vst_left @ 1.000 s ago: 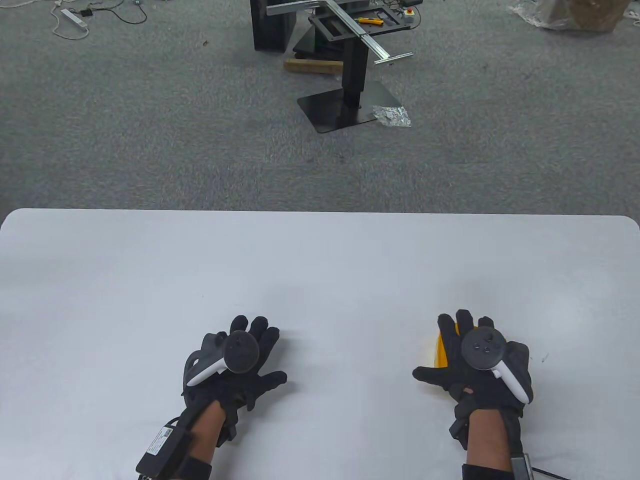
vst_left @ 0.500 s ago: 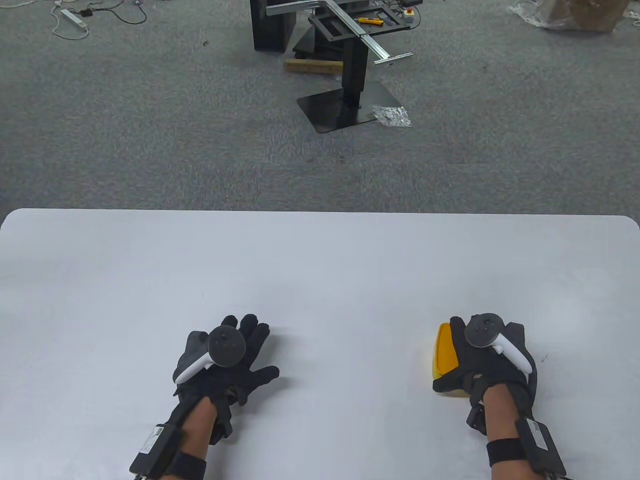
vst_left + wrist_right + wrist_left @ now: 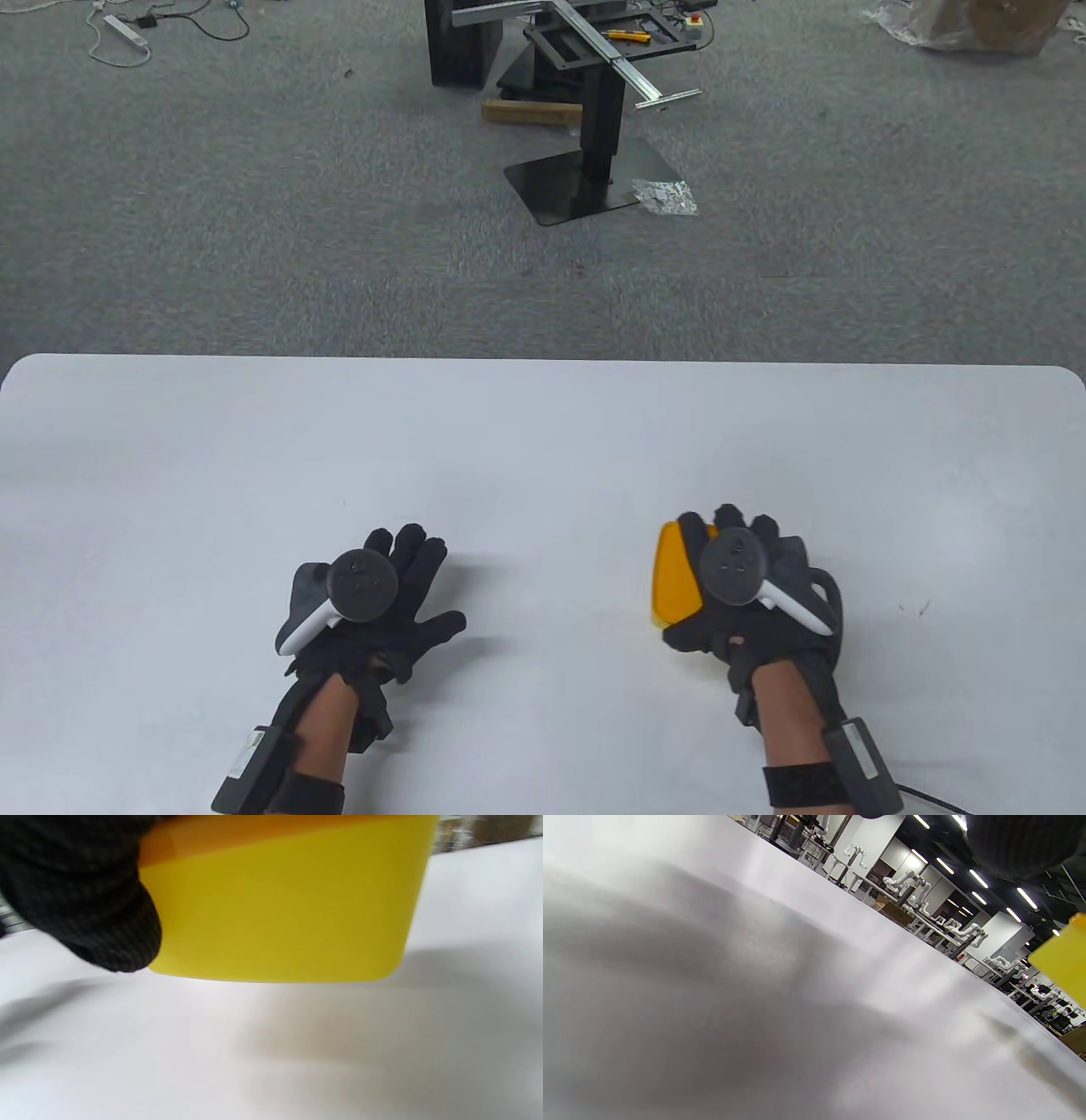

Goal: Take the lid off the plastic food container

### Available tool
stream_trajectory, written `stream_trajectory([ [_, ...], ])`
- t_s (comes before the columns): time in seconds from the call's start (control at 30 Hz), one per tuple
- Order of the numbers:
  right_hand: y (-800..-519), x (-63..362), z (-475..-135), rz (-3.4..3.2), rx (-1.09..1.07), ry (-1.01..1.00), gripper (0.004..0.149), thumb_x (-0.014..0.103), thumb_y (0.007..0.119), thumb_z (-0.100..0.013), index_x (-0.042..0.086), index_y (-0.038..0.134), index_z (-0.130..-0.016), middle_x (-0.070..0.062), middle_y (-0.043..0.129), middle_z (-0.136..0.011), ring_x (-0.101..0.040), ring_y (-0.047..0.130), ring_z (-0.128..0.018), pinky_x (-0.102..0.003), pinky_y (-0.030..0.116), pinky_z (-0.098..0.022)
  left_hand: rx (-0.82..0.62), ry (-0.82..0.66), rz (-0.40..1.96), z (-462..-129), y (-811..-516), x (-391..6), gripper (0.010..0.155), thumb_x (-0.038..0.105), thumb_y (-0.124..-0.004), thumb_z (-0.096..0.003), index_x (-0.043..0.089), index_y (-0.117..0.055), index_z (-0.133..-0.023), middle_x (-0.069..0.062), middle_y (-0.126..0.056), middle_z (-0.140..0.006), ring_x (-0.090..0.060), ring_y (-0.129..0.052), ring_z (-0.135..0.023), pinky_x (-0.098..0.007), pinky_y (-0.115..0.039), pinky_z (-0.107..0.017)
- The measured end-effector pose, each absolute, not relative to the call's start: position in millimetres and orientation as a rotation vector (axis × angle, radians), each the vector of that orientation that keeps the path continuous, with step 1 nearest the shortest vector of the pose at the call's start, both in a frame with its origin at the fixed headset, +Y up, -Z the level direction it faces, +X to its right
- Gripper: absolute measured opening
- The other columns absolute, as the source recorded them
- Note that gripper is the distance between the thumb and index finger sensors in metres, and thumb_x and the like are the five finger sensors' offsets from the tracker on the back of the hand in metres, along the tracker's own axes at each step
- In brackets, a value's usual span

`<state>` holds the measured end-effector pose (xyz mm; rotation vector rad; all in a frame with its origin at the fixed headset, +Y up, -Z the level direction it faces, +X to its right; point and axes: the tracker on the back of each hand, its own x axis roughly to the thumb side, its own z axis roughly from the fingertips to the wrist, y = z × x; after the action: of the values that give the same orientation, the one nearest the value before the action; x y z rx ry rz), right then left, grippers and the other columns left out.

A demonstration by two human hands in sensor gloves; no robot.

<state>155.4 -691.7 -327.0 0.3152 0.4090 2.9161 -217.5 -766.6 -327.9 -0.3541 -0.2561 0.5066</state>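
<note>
A yellow plastic container [image 3: 658, 618] with an orange lid [image 3: 675, 570] is in my right hand [image 3: 701, 581], which grips it from above at the table's front right. In the right wrist view the container [image 3: 280, 916] hangs a little above the table with its shadow below, the lid's orange band [image 3: 263, 832] runs along the top, and a gloved finger [image 3: 85, 899] wraps its left side. My left hand [image 3: 424, 586] lies open, fingers spread, empty, on the table to the left and apart from the container. The left wrist view shows one container corner [image 3: 1062, 959].
The white table [image 3: 543, 441] stretches bare ahead of both hands. Its far edge [image 3: 543, 360] meets grey carpet, where a black stand [image 3: 594, 153] and cables lie well beyond the table.
My right hand has closed around the container and carried it left and a little forward, off the table. My left hand has drifted slightly left and stays open.
</note>
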Motion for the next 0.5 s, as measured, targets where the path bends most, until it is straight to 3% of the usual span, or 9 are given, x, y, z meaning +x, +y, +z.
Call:
stream_trajectory([
  [0.17, -710.8, 50.7, -315.5, 2.95, 0.557, 0.491, 0.121, 0.063, 0.1, -0.037, 0.027, 0.016, -0.116, -0.022, 0.007, -0.121, -0.058, 0.009, -0.102, -0.079, 0.039, -0.076, -0.374, -0.271, 0.474, -327.0, -768.9, -213.6, 0.108, 0.073, -0.077, -0.0352, 0.032, -0.018, -0.115, 0.008, -0.004, -0.117, -0.03, 0.005, -0.108, -0.062, -0.015, -0.078],
  [0.23, -725.1, 21.8, -314.6, 2.94, 0.602, 0.557, 0.12, 0.063, 0.1, -0.037, 0.027, 0.018, -0.116, -0.023, 0.008, -0.121, -0.059, 0.01, -0.102, -0.079, 0.04, -0.075, -0.37, -0.294, 0.497, -326.4, -767.8, -216.5, 0.119, 0.075, -0.08, -0.028, 0.028, -0.011, -0.113, 0.003, 0.0, -0.115, -0.032, 0.005, -0.108, -0.061, -0.016, -0.078],
  [0.37, -737.5, 14.6, -314.5, 2.856, 0.638, 0.57, 0.119, 0.062, 0.101, -0.037, 0.026, 0.022, -0.117, -0.024, 0.01, -0.121, -0.059, 0.012, -0.102, -0.079, 0.041, -0.075, -0.414, -0.373, 0.671, -326.1, -769.4, -218.4, 0.136, 0.074, -0.087, -0.0156, 0.023, -0.004, -0.11, -0.001, 0.002, -0.114, -0.035, 0.001, -0.108, -0.06, -0.018, -0.079],
  [0.5, -732.1, 28.9, -315.3, 2.716, 0.65, 0.552, 0.117, 0.062, 0.101, -0.037, 0.025, 0.025, -0.117, -0.025, 0.011, -0.121, -0.059, 0.013, -0.103, -0.079, 0.042, -0.075, -0.535, -0.452, 0.833, -326.5, -774.5, -201.8, 0.141, 0.07, -0.093, -0.0141, 0.02, 0.0, -0.109, -0.004, 0.004, -0.113, -0.037, 0.0, -0.109, -0.06, -0.019, -0.079],
])
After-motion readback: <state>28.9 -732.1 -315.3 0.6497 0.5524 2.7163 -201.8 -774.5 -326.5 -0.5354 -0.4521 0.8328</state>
